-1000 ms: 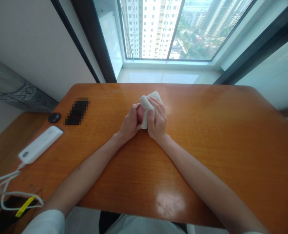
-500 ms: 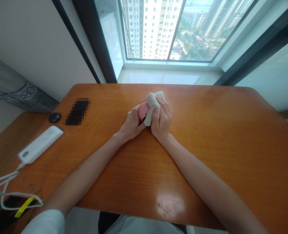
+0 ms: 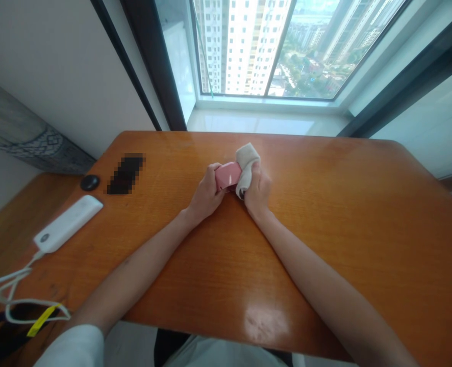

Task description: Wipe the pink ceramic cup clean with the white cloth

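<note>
My left hand (image 3: 206, 192) is closed around the left end of a small glossy pink object (image 3: 228, 175) with rounded edges; its exact kind does not show. A whitish cloth (image 3: 248, 155) is gripped in my right hand (image 3: 259, 189) and lies bunched against the pink object's right end, which it hides. A small dark spot shows at the cloth's lower edge by my right fingers. Both hands are close together over the far middle of the wooden table (image 3: 306, 244).
On the table's left are a round black item (image 3: 90, 182), a pixelated dark item (image 3: 125, 174) and a white power bank-like block (image 3: 68, 224) with a white cable (image 3: 19, 279). A yellow-marked dark item (image 3: 42, 321) lies near my left forearm. Beyond the table is a window (image 3: 245, 51).
My right hand and the cloth have shifted a little to the right along the pink object. More of its top surface shows now. My left hand keeps its hold.
</note>
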Demonstrator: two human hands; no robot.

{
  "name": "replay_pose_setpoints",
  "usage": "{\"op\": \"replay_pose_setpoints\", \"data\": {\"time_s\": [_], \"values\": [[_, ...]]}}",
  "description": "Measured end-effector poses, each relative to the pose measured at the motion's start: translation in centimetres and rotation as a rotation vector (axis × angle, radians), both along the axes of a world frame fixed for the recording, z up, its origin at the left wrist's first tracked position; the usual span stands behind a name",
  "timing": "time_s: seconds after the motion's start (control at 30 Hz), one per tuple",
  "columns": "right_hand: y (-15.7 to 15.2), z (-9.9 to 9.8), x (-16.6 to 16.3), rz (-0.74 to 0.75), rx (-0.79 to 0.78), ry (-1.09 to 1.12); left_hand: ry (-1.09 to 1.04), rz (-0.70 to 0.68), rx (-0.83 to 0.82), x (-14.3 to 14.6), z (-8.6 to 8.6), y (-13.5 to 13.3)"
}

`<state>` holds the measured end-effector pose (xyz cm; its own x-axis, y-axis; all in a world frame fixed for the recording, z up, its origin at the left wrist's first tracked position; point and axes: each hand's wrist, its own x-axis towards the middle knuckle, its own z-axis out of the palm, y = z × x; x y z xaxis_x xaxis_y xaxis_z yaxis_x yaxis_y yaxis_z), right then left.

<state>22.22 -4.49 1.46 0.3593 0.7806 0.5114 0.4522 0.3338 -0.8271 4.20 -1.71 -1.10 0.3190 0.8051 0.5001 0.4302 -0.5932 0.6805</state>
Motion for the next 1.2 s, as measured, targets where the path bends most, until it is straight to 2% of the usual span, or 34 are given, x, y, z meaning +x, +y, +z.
{"op": "replay_pose_setpoints", "data": {"time_s": [0.1,0.17,0.23,0.33,0.37,0.4,0.5,0.57,0.63,0.73,0.77,0.8,0.9,0.97,1.0,1.13,1.2], "values": [[-0.7,0.5,-0.5,0.154,0.277,-0.267,-0.059,-0.027,-0.029,0.0,-0.1,0.0],[-0.6,0.5,-0.6,0.201,0.338,-0.324,-0.073,-0.029,-0.031,0.0,-0.2,0.1],[0.0,0.2,-0.4,0.132,0.211,-0.160,-0.037,-0.013,-0.017,0.0,-0.2,0.1],[0.7,-0.3,0.1,-0.034,-0.111,0.179,0.029,0.006,0.003,-0.1,-0.1,0.1],[0.6,-0.3,0.1,-0.053,-0.149,0.210,0.036,0.009,0.002,-0.1,-0.1,0.1],[0.4,-0.2,0.1,-0.041,-0.123,0.177,0.032,0.011,-0.003,-0.1,-0.1,0.1],[-0.5,0.4,-0.3,0.135,0.171,-0.157,-0.026,0.004,-0.012,-0.1,-0.2,0.1],[-0.6,0.6,-0.5,0.217,0.281,-0.281,-0.051,-0.002,-0.009,0.0,-0.2,0.1],[-0.2,0.5,-0.3,0.165,0.193,-0.167,-0.029,0.000,-0.007,0.0,-0.2,0.0],[0.4,0.1,0.2,0.001,-0.111,0.129,0.028,0.021,-0.007,0.0,-0.2,0.0],[0.4,0.1,0.2,-0.016,-0.142,0.153,0.033,0.023,-0.010,0.0,-0.2,0.0],[0.2,0.1,0.2,-0.004,-0.105,0.120,0.030,0.021,-0.015,-0.1,-0.2,0.0],[-0.6,0.4,-0.2,0.164,0.217,-0.174,-0.009,0.004,-0.023,-0.1,-0.4,0.0],[-0.7,0.5,-0.4,0.228,0.303,-0.265,-0.018,0.000,-0.006,0.0,-0.4,0.0],[-0.5,0.4,-0.4,0.211,0.264,-0.227,-0.009,0.003,0.008,0.0,-0.4,0.0],[0.3,-0.1,-0.2,0.013,-0.082,0.123,0.048,0.030,0.023,0.0,-0.4,0.0],[-0.1,0.0,-0.2,0.020,-0.036,0.067,0.032,0.026,0.004,0.0,-0.4,0.1]]}}
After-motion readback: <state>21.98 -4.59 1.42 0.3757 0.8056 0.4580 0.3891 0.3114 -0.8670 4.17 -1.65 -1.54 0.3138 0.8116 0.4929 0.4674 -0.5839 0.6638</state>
